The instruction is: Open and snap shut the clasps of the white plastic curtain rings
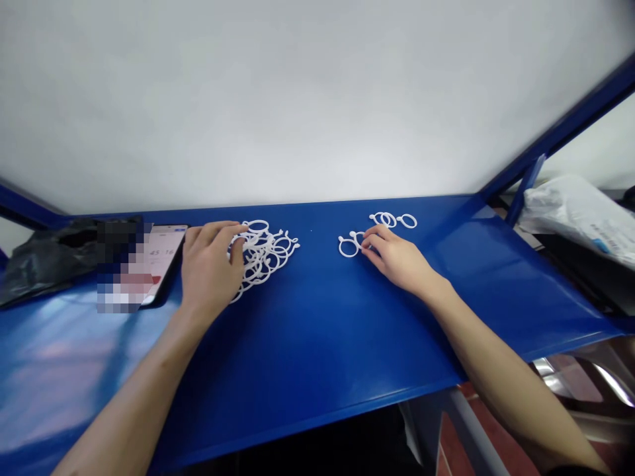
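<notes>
A loose heap of white curtain rings [270, 263], each with a small eyelet, lies on the blue shelf left of centre. My left hand [211, 261] rests against the heap's left side, fingers curved over its edge and thumb apart from them; rings show in the gap. Further right, my right hand [394, 254] has its thumb and fingertips closed on a white curtain ring [358, 239], partly hidden by the fingers. Beside it another ring [348, 248] lies flat. Just behind that hand sit several more rings [388, 219], some overlapping.
A phone [166, 261], partly blurred out, lies left of my left hand. Beyond it is a black plastic bag [54, 254]. The blue shelf [307, 344] ends at a front edge and meets a white wall behind. Clear plastic packaging [580, 211] stands at the right.
</notes>
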`<state>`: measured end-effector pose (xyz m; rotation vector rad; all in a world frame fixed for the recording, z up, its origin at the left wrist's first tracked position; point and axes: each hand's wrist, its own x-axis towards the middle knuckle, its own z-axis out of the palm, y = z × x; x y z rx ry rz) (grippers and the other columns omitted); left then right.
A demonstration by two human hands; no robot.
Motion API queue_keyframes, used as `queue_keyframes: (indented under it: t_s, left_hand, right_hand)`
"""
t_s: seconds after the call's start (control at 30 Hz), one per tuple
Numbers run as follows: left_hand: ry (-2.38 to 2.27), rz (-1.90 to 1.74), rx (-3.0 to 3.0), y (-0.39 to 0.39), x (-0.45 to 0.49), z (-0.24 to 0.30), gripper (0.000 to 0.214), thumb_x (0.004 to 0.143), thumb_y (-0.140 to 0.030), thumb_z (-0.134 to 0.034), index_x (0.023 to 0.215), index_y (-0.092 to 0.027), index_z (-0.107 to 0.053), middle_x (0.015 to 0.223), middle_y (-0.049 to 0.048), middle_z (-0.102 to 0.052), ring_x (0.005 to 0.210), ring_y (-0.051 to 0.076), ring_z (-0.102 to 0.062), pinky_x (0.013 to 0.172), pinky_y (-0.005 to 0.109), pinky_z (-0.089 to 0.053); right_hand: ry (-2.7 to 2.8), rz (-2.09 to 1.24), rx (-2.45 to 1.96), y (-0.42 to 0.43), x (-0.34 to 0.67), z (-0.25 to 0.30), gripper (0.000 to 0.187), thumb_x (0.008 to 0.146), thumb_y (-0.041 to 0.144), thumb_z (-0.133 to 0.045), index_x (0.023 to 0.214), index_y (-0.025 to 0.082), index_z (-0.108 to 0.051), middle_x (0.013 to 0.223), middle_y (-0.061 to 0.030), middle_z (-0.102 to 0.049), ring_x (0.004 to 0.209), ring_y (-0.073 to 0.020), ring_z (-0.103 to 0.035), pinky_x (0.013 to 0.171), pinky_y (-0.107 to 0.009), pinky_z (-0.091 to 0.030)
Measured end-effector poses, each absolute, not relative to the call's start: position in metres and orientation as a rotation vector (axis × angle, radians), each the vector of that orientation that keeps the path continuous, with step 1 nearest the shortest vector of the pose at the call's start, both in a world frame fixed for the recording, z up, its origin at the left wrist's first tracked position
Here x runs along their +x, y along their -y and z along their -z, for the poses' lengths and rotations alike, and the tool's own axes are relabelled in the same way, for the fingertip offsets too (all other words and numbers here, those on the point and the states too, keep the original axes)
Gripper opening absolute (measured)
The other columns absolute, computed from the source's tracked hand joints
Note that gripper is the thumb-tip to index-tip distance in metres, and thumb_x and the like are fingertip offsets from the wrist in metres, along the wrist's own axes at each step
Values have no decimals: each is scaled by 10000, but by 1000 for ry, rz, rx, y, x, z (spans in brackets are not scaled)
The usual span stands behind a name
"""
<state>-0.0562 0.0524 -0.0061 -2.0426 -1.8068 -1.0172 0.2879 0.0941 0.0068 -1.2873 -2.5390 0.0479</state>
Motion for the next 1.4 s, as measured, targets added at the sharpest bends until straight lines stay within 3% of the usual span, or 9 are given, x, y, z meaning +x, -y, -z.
queue_keyframes:
  t_s: [0.17,0.57,0.8,1.0,1.17,1.4]
  left_hand:
    - [1795,1069,-2043,-49,-48,1,195,969,-270,-522,1049,-218,-692,1082,97,-712,1036,280,-620,959,469,-459]
    - [1287,995,-2438,-28,-12,2,180,913,-121,-605,1053,-202,-684,1000,52,-741,962,220,-637,914,413,-533]
    - [1179,844,-2718,-7,17,18,234,1001,-159,-453,1168,-175,-616,1217,92,-686,1057,201,-670,898,348,-561]
    - [1283,708,-2940,-6,13,17,316,1028,-160,-305,893,-220,-585,894,8,-671,792,146,-641,704,267,-519]
    - [1051,782,-2943,-11,6,9,264,1033,-152,-352,922,-206,-585,881,13,-656,776,136,-615,697,265,-501]
    - [1036,704,-2706,-10,23,13,302,1030,-179,-399,766,-191,-544,709,3,-568,661,162,-547,647,305,-470]
  right_hand:
    - [2474,-31,-1169,-92,280,-6,225,1030,260,-431,1069,175,-636,1053,-86,-683,873,-183,-650,748,-317,-529]
    - [2646,55,-1072,-90,257,9,213,1036,260,-471,999,147,-647,964,-94,-662,862,-206,-611,783,-345,-516]
    - [2618,71,-767,-49,229,3,262,1065,266,-417,967,139,-624,906,-73,-686,806,-176,-628,732,-316,-490]
    - [2676,90,-675,-38,225,1,310,1068,315,-425,896,150,-623,858,-57,-689,757,-164,-609,705,-309,-454]
    - [2756,153,-491,-48,236,-8,194,1048,267,-484,951,193,-635,1017,-28,-720,864,-168,-596,707,-321,-392]
    - [2742,296,-653,-38,231,0,270,1011,154,-493,776,177,-623,758,-25,-662,657,-161,-528,658,-340,-320]
